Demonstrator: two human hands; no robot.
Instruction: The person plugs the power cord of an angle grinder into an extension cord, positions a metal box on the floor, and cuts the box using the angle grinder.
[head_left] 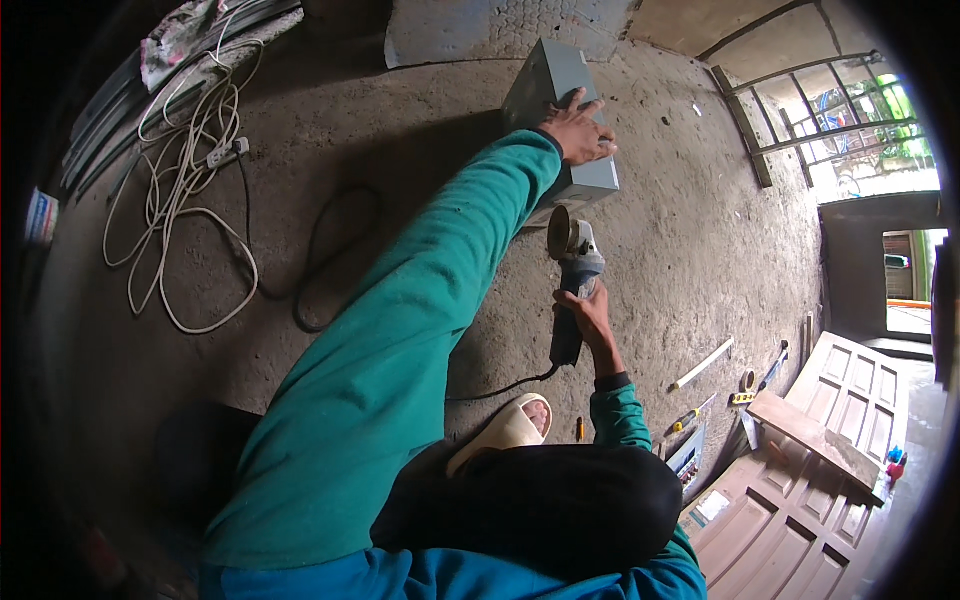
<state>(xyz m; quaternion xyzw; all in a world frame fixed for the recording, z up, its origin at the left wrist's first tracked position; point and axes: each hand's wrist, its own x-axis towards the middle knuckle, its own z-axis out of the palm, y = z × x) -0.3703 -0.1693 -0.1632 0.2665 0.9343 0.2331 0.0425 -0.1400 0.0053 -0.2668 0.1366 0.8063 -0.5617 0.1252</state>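
Note:
A grey metal box (556, 66) rests on the rough floor ahead of me. My left hand (580, 132) holds it across the middle, fingers spread over its edge and hiding part of it. Just nearer to me, my right hand (590, 308) is wrapped round the body of an angle grinder (580, 262). The grinder's round head is raised close to the box's near end, seemingly apart from it. From the grinder's lower end a dark cord (510, 387) runs left past my sandalled foot (520, 425).
Left, a tangled white extension cord (172, 210) with a socket block (228, 152) lies near metal strips (95, 135). At right are a white tube (703, 364), a screwdriver (579, 429), a tape roll (747, 380) and panelled wooden doors (760, 520). A barred window frame (815, 130) stands far right.

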